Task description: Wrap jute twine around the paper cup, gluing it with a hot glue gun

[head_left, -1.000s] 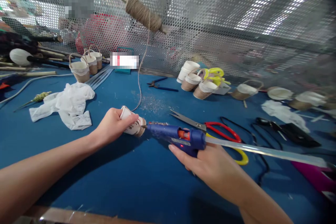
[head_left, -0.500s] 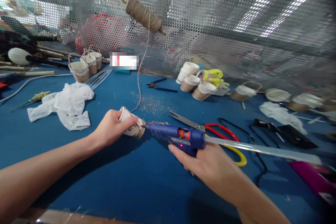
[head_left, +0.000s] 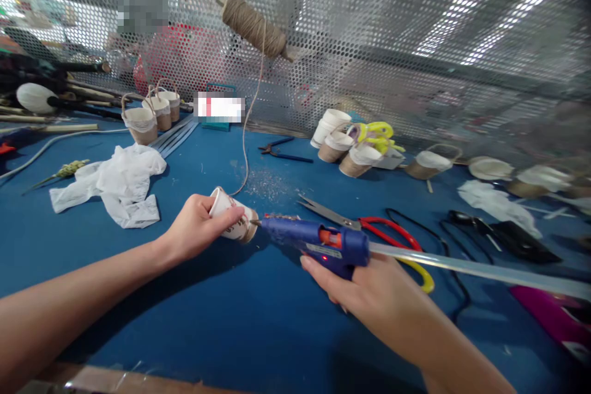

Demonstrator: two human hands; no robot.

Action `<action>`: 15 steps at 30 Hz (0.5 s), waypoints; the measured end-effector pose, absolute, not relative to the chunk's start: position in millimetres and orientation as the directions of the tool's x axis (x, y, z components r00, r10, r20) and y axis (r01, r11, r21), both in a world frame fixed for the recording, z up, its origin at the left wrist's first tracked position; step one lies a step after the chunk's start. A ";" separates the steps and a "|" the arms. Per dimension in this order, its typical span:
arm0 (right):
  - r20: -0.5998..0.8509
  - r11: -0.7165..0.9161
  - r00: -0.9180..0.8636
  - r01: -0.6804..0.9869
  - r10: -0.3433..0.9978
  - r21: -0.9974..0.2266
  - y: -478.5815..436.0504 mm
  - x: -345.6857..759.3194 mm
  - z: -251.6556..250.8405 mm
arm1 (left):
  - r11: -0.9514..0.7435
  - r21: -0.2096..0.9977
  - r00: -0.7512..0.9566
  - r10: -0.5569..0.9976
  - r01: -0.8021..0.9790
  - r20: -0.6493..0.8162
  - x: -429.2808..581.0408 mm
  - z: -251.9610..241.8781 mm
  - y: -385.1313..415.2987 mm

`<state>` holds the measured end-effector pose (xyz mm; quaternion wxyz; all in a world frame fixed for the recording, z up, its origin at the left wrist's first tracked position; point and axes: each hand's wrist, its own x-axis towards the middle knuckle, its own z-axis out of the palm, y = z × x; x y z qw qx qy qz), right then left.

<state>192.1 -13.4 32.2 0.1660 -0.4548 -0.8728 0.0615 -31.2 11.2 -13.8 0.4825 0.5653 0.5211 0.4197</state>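
The left hand is closed around a tilted paper cup, at 8 o'clock from the view's centre. The right hand is wrapped around a blue glue gun, at 3 o'clock from the cup; the nozzle appears to touch the cup's brown-edged end. Scissors lie at 2 o'clock from the gun; a twine spool hangs at 12 o'clock from the cup.

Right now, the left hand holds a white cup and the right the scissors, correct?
Not quite: the head view shows the right hand holding a blue glue gun; the scissors lie on the table. The left hand does hold a white cup.
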 end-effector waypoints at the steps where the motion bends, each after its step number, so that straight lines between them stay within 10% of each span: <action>1: 0.248 0.615 -0.565 0.756 0.787 -0.226 -14.0 194.3 31.8 | 0.001 0.982 0.107 0.994 0.189 -0.021 -31.1 -12.9 10.3; 15: 0.322 0.735 -0.702 0.678 0.635 0.027 -24.1 202.2 39.0 | -0.158 0.947 0.129 0.984 0.280 0.127 -31.1 -3.9 3.6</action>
